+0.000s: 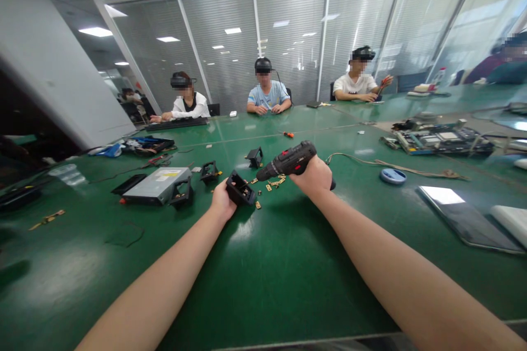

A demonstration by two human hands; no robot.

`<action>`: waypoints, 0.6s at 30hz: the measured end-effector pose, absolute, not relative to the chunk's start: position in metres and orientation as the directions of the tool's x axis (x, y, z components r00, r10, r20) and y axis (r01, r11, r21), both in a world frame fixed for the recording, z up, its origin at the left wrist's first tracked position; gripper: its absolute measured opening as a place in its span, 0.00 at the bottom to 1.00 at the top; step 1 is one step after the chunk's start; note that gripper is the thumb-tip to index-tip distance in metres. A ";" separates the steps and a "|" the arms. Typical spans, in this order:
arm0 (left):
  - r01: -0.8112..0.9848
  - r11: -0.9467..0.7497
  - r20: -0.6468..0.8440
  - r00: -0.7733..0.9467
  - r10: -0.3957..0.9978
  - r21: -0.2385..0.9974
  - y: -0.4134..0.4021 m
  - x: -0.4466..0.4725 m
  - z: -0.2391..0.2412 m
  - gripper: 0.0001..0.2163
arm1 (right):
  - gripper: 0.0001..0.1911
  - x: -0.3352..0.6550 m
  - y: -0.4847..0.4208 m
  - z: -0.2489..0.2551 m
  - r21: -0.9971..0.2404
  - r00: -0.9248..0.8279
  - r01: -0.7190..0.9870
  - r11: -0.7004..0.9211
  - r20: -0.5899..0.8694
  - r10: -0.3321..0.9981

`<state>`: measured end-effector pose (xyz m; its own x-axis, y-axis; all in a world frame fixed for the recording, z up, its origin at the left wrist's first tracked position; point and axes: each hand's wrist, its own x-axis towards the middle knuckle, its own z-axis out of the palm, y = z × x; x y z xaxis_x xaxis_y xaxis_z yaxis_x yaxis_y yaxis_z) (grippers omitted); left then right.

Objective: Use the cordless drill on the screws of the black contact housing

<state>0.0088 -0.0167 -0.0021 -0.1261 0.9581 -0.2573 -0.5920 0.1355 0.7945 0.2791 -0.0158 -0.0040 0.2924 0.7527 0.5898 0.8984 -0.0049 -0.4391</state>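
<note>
My left hand [223,201] is closed around a black plastic box-shaped housing [240,188], its open side facing me and tilted to the right. In my right hand [313,178] is a black cordless drill [290,162] with red marks. The drill's tip points left toward the housing's right side; whether it touches a screw there I cannot tell. Small brass-coloured metal pieces [269,187] lie scattered on the table below the drill. Similar black housings stand beyond and to the left, one [254,157] behind the drill tip and another [209,172] nearer my left hand.
A silver disc drive [156,185] lies left, beside another black housing [181,194]. On the green table [272,285] are a blue tape roll [393,176], a phone-like slab [469,218], a circuit board [444,138] and an orange-handled screwdriver [289,134]. Several people sit across the table.
</note>
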 end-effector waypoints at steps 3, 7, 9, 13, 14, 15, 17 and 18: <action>-0.586 0.139 -0.270 -0.142 0.952 0.798 -0.016 0.011 -0.003 0.06 | 0.29 0.280 -0.015 -0.005 -0.441 0.296 0.898 -0.009 0.589 0.752; -0.579 0.115 -0.256 -0.168 0.952 0.807 -0.016 0.013 -0.004 0.07 | 0.28 0.280 -0.014 -0.005 -0.443 0.302 0.896 -0.016 0.583 0.754; -0.584 0.103 -0.248 -0.173 0.953 0.805 -0.016 0.015 -0.004 0.07 | 0.28 0.280 -0.014 -0.005 -0.444 0.298 0.896 -0.011 0.584 0.755; -0.577 0.099 -0.236 -0.168 0.957 0.811 -0.018 0.016 -0.003 0.07 | 0.28 0.281 -0.014 -0.006 -0.451 0.306 0.893 -0.013 0.584 0.751; -0.572 0.099 -0.234 -0.168 0.958 0.814 -0.018 0.016 -0.002 0.07 | 0.29 0.281 -0.014 -0.006 -0.451 0.308 0.892 -0.015 0.585 0.750; -0.568 0.099 -0.233 -0.168 0.958 0.817 -0.018 0.016 -0.002 0.07 | 0.29 0.281 -0.015 -0.005 -0.449 0.308 0.893 -0.016 0.587 0.749; -0.563 0.103 -0.236 -0.169 0.957 0.820 -0.019 0.016 -0.001 0.07 | 0.29 0.281 -0.015 -0.005 -0.445 0.307 0.895 -0.017 0.589 0.747; -0.562 0.106 -0.240 -0.171 0.955 0.820 -0.019 0.016 -0.001 0.07 | 0.29 0.281 -0.015 -0.004 -0.445 0.308 0.896 -0.018 0.590 0.746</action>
